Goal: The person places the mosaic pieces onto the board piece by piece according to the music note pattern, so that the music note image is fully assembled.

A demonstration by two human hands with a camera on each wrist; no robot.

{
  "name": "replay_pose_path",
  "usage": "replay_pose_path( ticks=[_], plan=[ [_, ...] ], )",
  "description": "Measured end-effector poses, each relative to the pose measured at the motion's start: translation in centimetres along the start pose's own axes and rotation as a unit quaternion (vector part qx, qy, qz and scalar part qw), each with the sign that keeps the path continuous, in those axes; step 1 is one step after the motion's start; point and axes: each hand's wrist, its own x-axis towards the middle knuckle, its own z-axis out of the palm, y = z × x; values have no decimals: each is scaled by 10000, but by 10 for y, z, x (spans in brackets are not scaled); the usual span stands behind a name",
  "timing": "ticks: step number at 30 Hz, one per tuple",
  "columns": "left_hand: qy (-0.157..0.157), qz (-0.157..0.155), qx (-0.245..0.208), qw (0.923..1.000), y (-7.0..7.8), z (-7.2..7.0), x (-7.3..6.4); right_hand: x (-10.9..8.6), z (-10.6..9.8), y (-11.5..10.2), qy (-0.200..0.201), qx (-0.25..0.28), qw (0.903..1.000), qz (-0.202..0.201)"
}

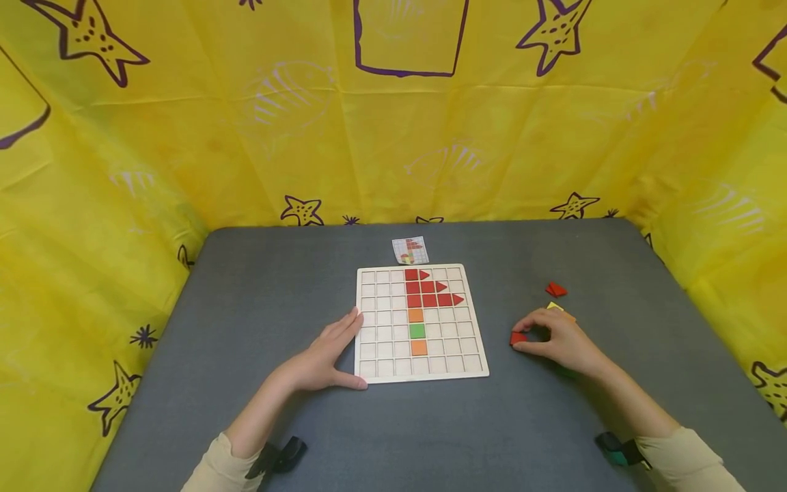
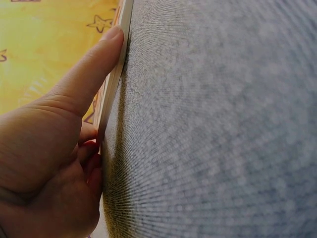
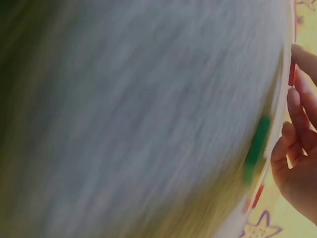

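A pale wooden grid board (image 1: 381, 350) lies on the dark grey table. My left hand (image 1: 316, 359) rests against its left edge, fingers spread, thumb at the near left corner. In the left wrist view the thumb (image 2: 84, 79) touches the board's side. Red squares and triangles (image 1: 429, 300) fill parts of the three far rows. Below them, in one column, are an orange square (image 1: 415, 315), a green square (image 1: 417, 331) and another orange square (image 1: 419, 348). Right of the board, my right hand (image 1: 565, 345) pinches a red square tile (image 1: 518, 338) between thumb and fingers.
A small printed pattern card (image 1: 410, 250) lies beyond the board's far edge. Loose red pieces (image 1: 556, 290) sit at the right, with a yellow piece (image 1: 555, 306) partly behind my right hand. A green piece (image 3: 256, 148) shows in the right wrist view. Yellow patterned cloth surrounds the table.
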Motion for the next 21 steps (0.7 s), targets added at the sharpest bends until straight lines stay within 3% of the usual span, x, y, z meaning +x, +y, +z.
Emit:
replay_pose_path(
  ticks=[8,21],
  plan=[
    [-9,0,12,10000,0,0,0,20,21,-29,-205,565,9959,677],
    [0,28,22,10000,0,-1,-1,44,64,-84,-773,1096,9902,384]
  ],
)
